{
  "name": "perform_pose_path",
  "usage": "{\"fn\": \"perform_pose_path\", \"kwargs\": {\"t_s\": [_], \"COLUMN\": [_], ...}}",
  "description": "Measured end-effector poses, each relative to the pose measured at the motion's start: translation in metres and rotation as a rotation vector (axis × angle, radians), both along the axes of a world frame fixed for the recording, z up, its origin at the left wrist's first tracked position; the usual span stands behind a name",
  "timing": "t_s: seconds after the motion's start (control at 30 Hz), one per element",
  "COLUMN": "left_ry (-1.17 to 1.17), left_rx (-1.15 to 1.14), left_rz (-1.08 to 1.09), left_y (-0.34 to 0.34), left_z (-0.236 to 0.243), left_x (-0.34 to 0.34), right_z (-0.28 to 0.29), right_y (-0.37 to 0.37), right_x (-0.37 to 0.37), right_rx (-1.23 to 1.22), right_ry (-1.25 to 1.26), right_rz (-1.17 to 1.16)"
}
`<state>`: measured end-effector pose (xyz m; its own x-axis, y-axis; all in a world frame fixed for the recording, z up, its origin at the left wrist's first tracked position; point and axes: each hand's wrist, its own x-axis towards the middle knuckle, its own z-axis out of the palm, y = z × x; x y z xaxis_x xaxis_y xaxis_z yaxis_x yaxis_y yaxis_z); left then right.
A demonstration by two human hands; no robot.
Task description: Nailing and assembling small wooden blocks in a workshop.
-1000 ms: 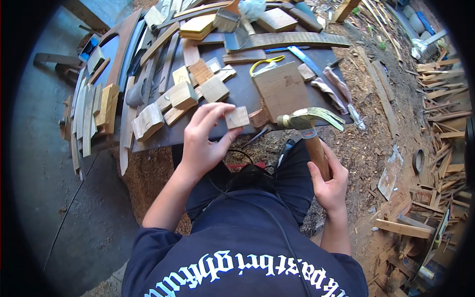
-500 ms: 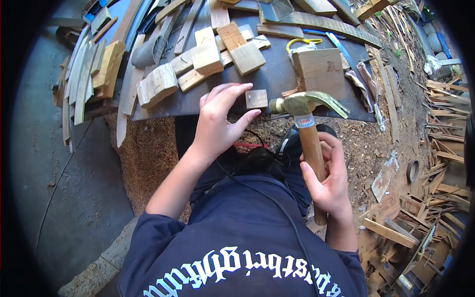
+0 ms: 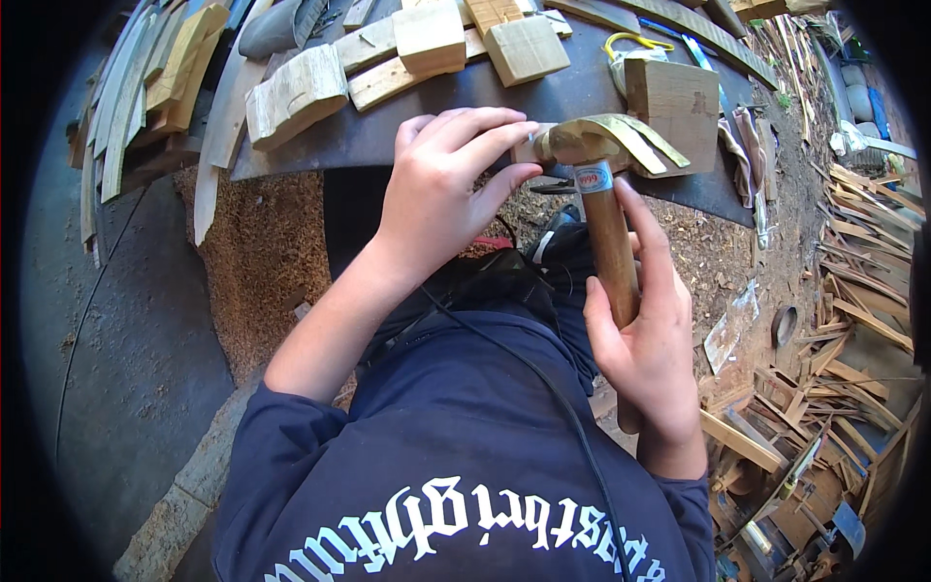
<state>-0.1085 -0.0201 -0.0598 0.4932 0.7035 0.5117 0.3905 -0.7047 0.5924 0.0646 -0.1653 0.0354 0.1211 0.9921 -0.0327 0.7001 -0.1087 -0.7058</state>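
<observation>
Our left hand has neared the claw hammer our right hand grips. The wooden block between is half-hidden, so we cannot tell if it's pinched.

The hammer head catches the light, a glossy, yellow-tinted metal; its handle is smooth wood with a faint sheen. The table across the top looks dark and smooth. At upper left I see a block of rough, matt wood. The shirt, low in the frame, is matt cloth; the floor at left, dull and gritty.
</observation>
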Motion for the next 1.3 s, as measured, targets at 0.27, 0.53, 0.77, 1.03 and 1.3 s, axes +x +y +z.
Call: {"fn": "perform_pose_path", "kwargs": {"t_s": [0.27,0.53,0.77,1.03,1.3], "left_ry": [0.072,0.043,0.049,0.051,0.078], "left_rx": [0.055,0.055,0.068,0.077,0.065], "left_rz": [0.092,0.083,0.103,0.098,0.087], "left_y": [-0.011,-0.012,-0.014,-0.015,-0.014], "left_z": [-0.002,-0.004,-0.004,-0.008,-0.004], "left_x": [0.010,0.014,0.016,0.016,0.015], "right_z": [0.000,0.010,0.015,0.026,0.016], "right_y": [0.004,0.008,0.009,0.007,0.007], "right_x": [-0.008,-0.016,-0.023,-0.031,-0.027], "right_rx": [0.017,0.106,0.183,0.020,0.179], "right_ry": [0.141,-0.037,0.014,0.024,-0.090], "right_rz": [-0.068,-0.034,0.012,-0.048,0.022]}}
